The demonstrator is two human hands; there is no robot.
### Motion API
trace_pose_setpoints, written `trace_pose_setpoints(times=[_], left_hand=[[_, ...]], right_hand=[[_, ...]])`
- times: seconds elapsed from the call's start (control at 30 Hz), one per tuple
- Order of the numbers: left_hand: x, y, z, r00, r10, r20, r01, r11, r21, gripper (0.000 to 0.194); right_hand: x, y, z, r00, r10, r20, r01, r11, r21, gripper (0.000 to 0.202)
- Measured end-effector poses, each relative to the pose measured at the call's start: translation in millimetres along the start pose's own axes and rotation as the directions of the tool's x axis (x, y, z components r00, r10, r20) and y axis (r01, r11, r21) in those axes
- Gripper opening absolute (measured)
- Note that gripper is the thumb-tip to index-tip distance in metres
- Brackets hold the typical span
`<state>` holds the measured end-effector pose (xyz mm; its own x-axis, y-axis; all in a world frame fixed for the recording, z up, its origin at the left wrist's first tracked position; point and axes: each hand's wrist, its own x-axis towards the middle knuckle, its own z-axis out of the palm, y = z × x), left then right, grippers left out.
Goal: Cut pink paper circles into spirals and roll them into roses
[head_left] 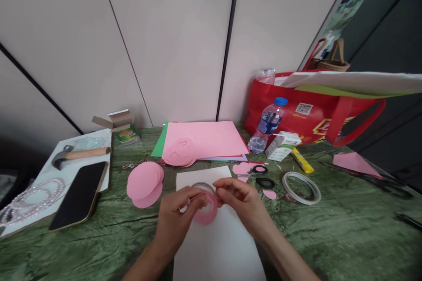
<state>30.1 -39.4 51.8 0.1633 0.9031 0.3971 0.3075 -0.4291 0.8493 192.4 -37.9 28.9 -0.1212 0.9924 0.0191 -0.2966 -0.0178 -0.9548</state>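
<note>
Left hand: thumb and finger pinched on a pink round piece, held over a white sheet. Right hand: fingertips drawn together at the far edge of the piece; whether they grip it, I cannot tell.

Red bag, one: back right, a clear plastic container showing at its mouth, white and yellow-green sheets lying across the top.

Bottle, clear, blue cap on, upright before the bag; fill level unclear.

Drink carton, white and green, just beside the bottle; contents hidden.

Small green box: back left, flaps open, inside not visible.

Pink discs, overlapping, left of the white sheet.

Tape roll, flat, right of the scissors with black handles.
</note>
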Motion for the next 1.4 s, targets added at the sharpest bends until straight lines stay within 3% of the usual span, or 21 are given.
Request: trace_pose_setpoints(times=[0.1,0.17,0.33,0.4,0.5,0.57,0.63,0.73,0.93,1.17,1.4], left_hand=[[0,9,-0.3,0.968,-0.246,0.056,0.252,0.951,-0.18,0.011],[2,9,-0.2,0.952,-0.29,0.101,0.306,0.923,-0.234,0.014],[5,-5,0.5,0.922,-0.354,0.158,0.382,0.899,-0.216,0.02],[5,-10,1.9,0.916,-0.36,0.179,0.392,0.898,-0.2,0.022],[3,-12,5.4,0.94,-0.297,0.171,0.323,0.934,-0.155,0.024],[2,-11,7.7,0.957,-0.247,0.154,0.265,0.958,-0.108,0.018],[2,-10,8.7,0.953,-0.273,0.131,0.288,0.951,-0.109,0.014],[4,-10,8.1,0.924,-0.368,0.101,0.381,0.909,-0.168,0.015],[3,-12,6.9,0.928,-0.352,0.124,0.373,0.864,-0.337,0.019],[0,-7,8.7,0.943,-0.31,0.122,0.333,0.868,-0.368,0.021],[0,1,8.9,0.927,-0.356,0.118,0.375,0.868,-0.325,0.025]], right_hand=[[1,0,0,0.995,-0.103,-0.011,0.102,0.991,-0.084,0.016],[2,-1,1,0.993,-0.119,-0.014,0.116,0.988,-0.104,0.011],[3,0,4,0.999,0.002,-0.053,-0.006,0.998,-0.068,0.018],[4,3,4,0.998,0.037,-0.045,-0.042,0.995,-0.094,0.02],[6,9,4,0.996,0.085,-0.015,-0.086,0.985,-0.149,0.021],[7,11,4,0.996,0.087,-0.001,-0.086,0.982,-0.17,0.021],[6,11,4,0.997,0.068,0.019,-0.064,0.983,-0.173,0.02],[4,7,3,0.997,0.039,0.065,-0.033,0.995,-0.094,0.022],[2,1,-5,0.984,-0.011,0.176,-0.003,0.997,0.082,0.029],[1,4,1,0.992,0.025,0.12,-0.043,0.987,0.152,0.023],[2,9,4,0.996,0.012,0.092,-0.024,0.991,0.129,0.021]])
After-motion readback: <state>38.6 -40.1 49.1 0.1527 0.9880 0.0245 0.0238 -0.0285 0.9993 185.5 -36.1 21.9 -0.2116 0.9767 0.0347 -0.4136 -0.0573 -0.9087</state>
